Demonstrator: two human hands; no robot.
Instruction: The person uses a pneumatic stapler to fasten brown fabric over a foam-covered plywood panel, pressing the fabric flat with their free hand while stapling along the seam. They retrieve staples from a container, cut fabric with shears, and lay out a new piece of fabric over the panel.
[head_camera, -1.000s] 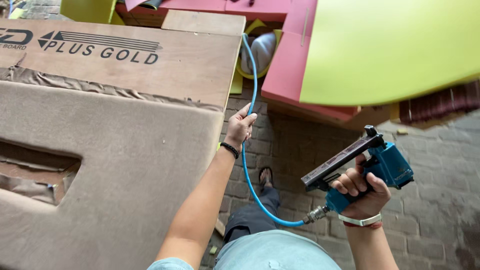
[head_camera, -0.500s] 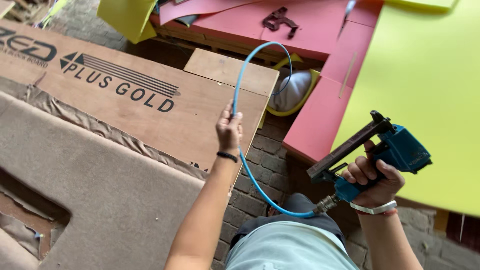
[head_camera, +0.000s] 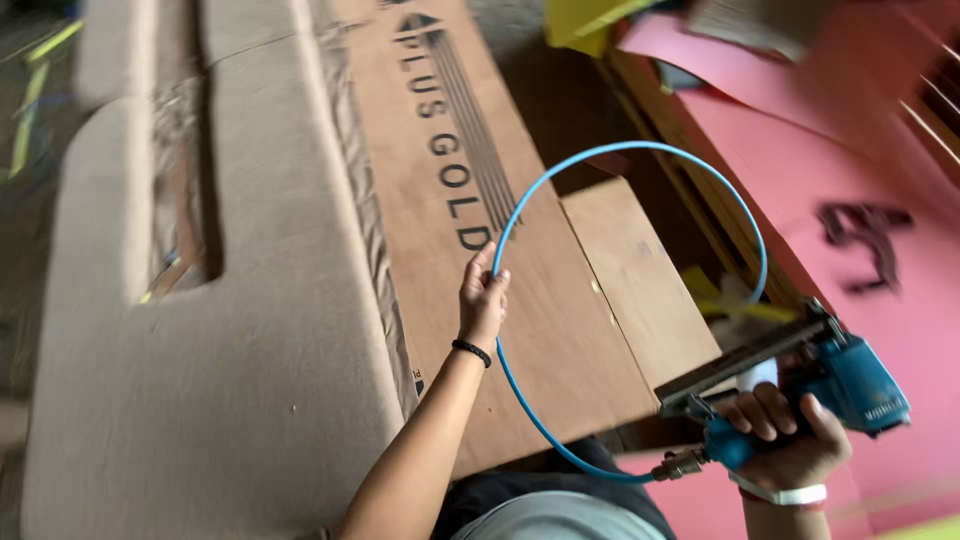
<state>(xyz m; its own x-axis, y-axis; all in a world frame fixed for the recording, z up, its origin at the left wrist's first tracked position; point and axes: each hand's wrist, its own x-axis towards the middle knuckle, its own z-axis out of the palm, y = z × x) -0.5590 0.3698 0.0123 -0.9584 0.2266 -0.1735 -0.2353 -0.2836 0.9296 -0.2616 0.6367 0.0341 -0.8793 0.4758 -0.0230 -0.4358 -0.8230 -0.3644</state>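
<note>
Lying at nine o'clock, beige fabric-covered panel (head_camera: 230, 380), its cut-out notch near the upper left. Gripping the blue air hose (head_camera: 640, 150) at centre, left hand (head_camera: 483, 300), fingers curled shut over the plywood board (head_camera: 520, 330). Looping toward one o'clock, the hose. Clenching a teal pneumatic stapler (head_camera: 800, 385) at four o'clock, right hand (head_camera: 790, 440), beside the pink sheet (head_camera: 850, 160).

One head-worn camera looks steeply down, close above the plywood board (head_camera: 520, 330), tilted sideways across it.
</note>
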